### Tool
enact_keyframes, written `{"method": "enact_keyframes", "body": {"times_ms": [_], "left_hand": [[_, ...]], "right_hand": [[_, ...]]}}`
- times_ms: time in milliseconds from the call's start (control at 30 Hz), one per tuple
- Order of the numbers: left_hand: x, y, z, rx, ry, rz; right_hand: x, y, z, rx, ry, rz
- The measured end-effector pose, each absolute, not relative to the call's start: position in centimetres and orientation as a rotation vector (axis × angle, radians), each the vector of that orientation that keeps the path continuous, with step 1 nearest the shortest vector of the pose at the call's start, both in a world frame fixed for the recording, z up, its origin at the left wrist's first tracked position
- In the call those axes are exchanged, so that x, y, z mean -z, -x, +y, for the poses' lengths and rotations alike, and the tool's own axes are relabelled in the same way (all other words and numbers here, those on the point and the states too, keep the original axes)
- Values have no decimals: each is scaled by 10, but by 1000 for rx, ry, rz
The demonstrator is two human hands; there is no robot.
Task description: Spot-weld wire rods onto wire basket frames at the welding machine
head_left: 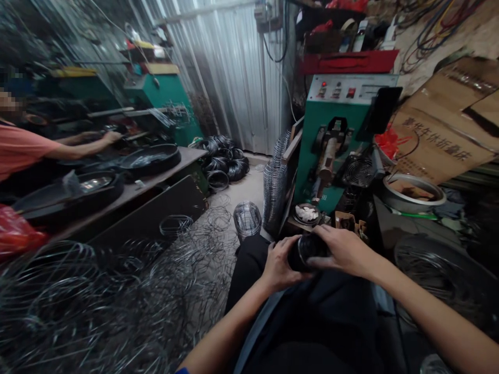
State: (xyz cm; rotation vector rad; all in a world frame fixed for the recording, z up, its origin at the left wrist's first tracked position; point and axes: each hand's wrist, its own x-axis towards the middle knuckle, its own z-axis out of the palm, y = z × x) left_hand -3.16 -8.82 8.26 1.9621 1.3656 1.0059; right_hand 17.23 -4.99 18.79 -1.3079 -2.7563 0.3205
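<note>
Cluttered wire workshop. Small black cylindrical part [307, 252] held over lap, before green machine [335, 140]. Left hand [279, 267] cupping from below, fingers curled on it; right hand [343, 249] draped over top, fingers pinching rim. Risk: slip off lap into loose wire rings [117, 301] on floor, hard to retrieve. Co-worker's hand [111, 136] busy at far worktop [156, 182].

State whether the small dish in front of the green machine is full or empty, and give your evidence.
Not empty: the small dish before the green machine holds white pieces. How full, cannot tell.
</note>
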Motion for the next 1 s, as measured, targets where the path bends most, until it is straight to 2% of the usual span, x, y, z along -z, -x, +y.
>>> {"method": "enact_keyframes", "body": {"times_ms": [100, 333, 567, 700, 867, 1000], "left_hand": [[-83, 27, -91, -985, -1928, 1354], [-75, 38, -85, -1004, -1889, 1175], [-40, 46, -82, -955, -1816, 1206], [-19, 46, -79, -944, -1898, 1260], [-10, 31, -82, -951, -2078, 1583], [-10, 28, -79, -975, -2000, 1407]], "right_hand": [[-186, -170, -50, -201, 1622, -2669], [-199, -201, -42, -703, 934, -2747], [-164, -189, -43, -444, 808, -2857], [-131, -184, -40, -376, 1059, -2797], [-107, -178, -39, -621, 1597, -2466], [-114, -189, -42, -706, 1541, -2494]]}}
